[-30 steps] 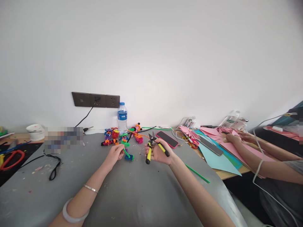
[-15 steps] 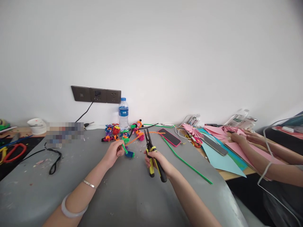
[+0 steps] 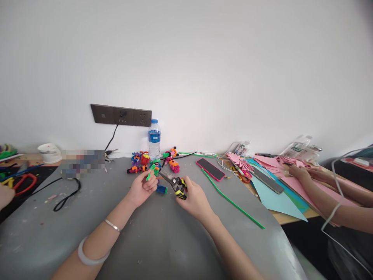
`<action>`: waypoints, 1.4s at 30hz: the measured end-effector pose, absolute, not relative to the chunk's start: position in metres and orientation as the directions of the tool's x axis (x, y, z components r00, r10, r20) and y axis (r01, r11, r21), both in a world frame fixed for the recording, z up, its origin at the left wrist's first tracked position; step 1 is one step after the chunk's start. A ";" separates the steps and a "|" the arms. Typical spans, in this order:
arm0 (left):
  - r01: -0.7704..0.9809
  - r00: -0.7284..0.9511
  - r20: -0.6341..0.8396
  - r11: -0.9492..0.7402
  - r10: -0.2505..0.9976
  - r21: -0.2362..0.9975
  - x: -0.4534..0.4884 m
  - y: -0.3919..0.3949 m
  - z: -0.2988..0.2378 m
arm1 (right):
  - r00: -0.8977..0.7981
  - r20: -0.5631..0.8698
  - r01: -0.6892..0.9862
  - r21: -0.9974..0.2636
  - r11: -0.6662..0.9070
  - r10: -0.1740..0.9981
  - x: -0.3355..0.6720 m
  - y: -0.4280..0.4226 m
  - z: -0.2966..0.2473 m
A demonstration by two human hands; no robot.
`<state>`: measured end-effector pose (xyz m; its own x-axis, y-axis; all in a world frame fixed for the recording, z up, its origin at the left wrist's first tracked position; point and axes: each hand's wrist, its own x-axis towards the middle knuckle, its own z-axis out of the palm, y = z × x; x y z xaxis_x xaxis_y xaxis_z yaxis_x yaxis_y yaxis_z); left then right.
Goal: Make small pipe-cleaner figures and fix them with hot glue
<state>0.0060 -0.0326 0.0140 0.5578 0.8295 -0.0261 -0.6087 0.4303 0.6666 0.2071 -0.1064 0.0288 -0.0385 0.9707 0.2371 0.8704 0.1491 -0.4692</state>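
Observation:
My left hand point(image 3: 142, 189) is closed, pinching a small bent green pipe cleaner point(image 3: 151, 173) between thumb and fingers. A short stretch of orange pipe cleaner point(image 3: 160, 177) shows beside those fingers; whether they hold it too I cannot tell. My right hand point(image 3: 196, 196) grips long-nose pliers point(image 3: 178, 186) with black and yellow handles. The jaws point up and left, close to the green piece; whether they touch it is unclear. A blue pipe-cleaner roll point(image 3: 162, 189) with a green end lies just behind my left hand. Several pipe-cleaner figures point(image 3: 145, 158) sit beyond.
A water bottle point(image 3: 154, 140) stands by the wall. A pink-edged phone point(image 3: 210, 169) and a long green pipe cleaner point(image 3: 233, 199) lie rightward. A co-worker's hands point(image 3: 301, 175) handle pink paper at right. Another person's hand point(image 3: 5, 195) is beside red scissors point(image 3: 27, 184) at left.
The pliers have swung left, their jaws coming near the piece in my left hand. The long orange pipe cleaner has mostly gone from sight. Another person's hand has appeared at the left edge.

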 end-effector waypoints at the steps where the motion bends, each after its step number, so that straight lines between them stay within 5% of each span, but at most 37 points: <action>1: -0.603 0.572 -0.032 0.447 0.819 0.660 0.006 -0.033 0.014 | -0.064 0.248 0.876 -0.451 0.173 0.967 0.207 -0.106 0.027; 14: -0.567 0.673 -0.019 0.532 0.740 0.629 0.009 -0.038 0.014 | -0.136 0.385 0.871 -0.392 0.295 0.913 0.205 -0.098 0.021; 42: -0.477 0.687 -0.044 0.495 0.725 0.726 0.012 -0.039 0.008 | -0.121 0.132 0.842 -0.511 0.172 0.984 0.211 -0.102 0.027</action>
<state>0.0122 -0.0386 0.0077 0.6870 0.7253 -0.0440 -0.4765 0.4953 0.7263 0.2106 -0.1021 0.0272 -0.1210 0.9839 0.1318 0.8425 0.1720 -0.5105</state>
